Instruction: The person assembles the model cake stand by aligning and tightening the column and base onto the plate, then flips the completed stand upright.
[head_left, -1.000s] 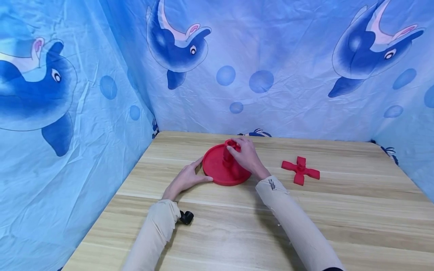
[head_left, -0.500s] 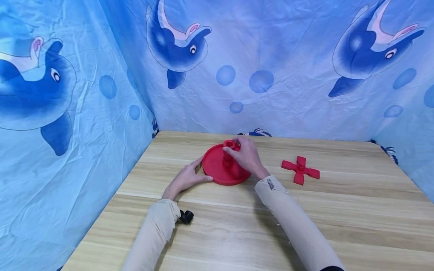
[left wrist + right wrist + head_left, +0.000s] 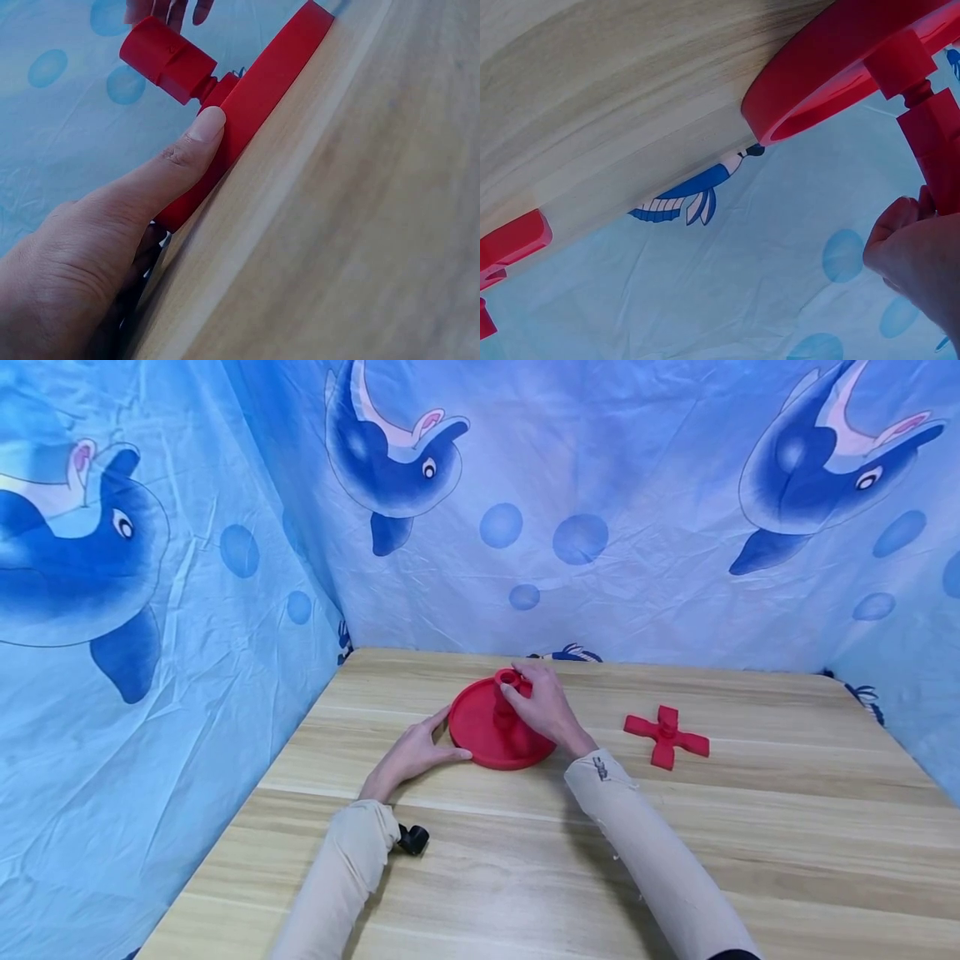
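Note:
A round red dish (image 3: 476, 731) with a raised rim lies on the table. At its middle an upright red post (image 3: 169, 60) with a hollow top stands over a small block (image 3: 900, 64), a narrow neck between them. My left hand (image 3: 412, 756) grips the dish's left side, thumb (image 3: 191, 150) on the near rim and fingers round the far left edge, partly hidden. With thumb and fingers, my right hand (image 3: 547, 703) holds the post near its top; some fingertips are hidden behind it. To the right lies a red four-armed cross piece (image 3: 665, 738) with a raised centre.
The wooden table (image 3: 480, 877) reaches to blue dolphin-print curtains (image 3: 540, 468) at the back and both sides. A small black device (image 3: 413, 840) sticks out at my left cuff. In the right wrist view, part of the cross piece (image 3: 514, 240) shows at the left edge.
My right thumb has shifted slightly left and then back at the post's top. My left hand, the dish and the cross piece stay practically in place.

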{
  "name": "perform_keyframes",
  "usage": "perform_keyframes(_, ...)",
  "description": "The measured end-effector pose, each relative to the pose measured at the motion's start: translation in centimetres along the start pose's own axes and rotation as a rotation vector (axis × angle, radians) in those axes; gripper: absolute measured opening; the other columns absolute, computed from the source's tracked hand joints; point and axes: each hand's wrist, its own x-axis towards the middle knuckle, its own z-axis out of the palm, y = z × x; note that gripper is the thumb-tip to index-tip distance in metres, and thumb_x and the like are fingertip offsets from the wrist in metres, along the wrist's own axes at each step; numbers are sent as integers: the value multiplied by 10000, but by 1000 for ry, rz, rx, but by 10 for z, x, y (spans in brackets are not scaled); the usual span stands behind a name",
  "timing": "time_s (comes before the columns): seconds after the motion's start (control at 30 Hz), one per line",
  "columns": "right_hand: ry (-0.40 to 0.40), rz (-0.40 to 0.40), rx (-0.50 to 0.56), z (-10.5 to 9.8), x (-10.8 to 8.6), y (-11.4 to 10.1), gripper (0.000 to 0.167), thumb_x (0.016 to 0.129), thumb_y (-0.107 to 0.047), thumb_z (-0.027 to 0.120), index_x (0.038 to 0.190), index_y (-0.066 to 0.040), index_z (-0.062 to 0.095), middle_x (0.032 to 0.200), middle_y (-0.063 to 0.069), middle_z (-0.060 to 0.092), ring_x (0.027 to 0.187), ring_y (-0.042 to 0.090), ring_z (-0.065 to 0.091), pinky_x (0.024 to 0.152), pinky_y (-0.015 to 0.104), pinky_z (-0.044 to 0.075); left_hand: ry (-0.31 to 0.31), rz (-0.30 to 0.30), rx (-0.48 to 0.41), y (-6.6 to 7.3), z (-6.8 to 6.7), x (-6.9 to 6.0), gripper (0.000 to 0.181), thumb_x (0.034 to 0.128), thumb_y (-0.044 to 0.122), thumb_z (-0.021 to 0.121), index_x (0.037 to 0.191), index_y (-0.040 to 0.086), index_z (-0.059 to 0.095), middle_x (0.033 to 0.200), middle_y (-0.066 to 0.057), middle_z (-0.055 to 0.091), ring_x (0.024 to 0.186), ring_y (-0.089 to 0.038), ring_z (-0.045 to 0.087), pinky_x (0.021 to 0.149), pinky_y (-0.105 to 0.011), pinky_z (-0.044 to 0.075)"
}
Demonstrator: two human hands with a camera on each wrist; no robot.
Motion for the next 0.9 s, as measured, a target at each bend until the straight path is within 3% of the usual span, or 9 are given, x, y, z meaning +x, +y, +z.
perform_keyframes(0.33, 7, 13, -28, 1, 0, 0, 626, 960, -296, 761, 1482, -29, 544, 1413, 164, 535, 1328, 334, 445, 976, 511, 548, 5, -2, -6, -1, 1, 0, 1093, 778, 640, 835, 1648, 235, 312, 1610, -104, 412, 1472, -305, 374, 1172, -537, 342)
perform_keyframes(0.57, -31, -35, -19, 1, 0, 0, 598, 976, -232, 723, 1497, -14, 527, 1417, 171, 541, 1336, 338, 441, 967, 512, 553, 2, -2, -2, -1, 1, -1, 1096, 779, 635, 836, 1649, 224, 311, 1611, -110, 410, 1474, -307, 372, 1173, -531, 343)
perform_keyframes(0.9, -1, -50, -8, 3, 1, 4, 551, 972, -229, 753, 1442, -2, 575, 1374, 166, 568, 1328, 338, 452, 1000, 503, 532, 10, 0, 4, 0, 2, -1, 1087, 783, 625, 839, 1647, 222, 316, 1603, -116, 422, 1463, -310, 387, 1170, -537, 345)
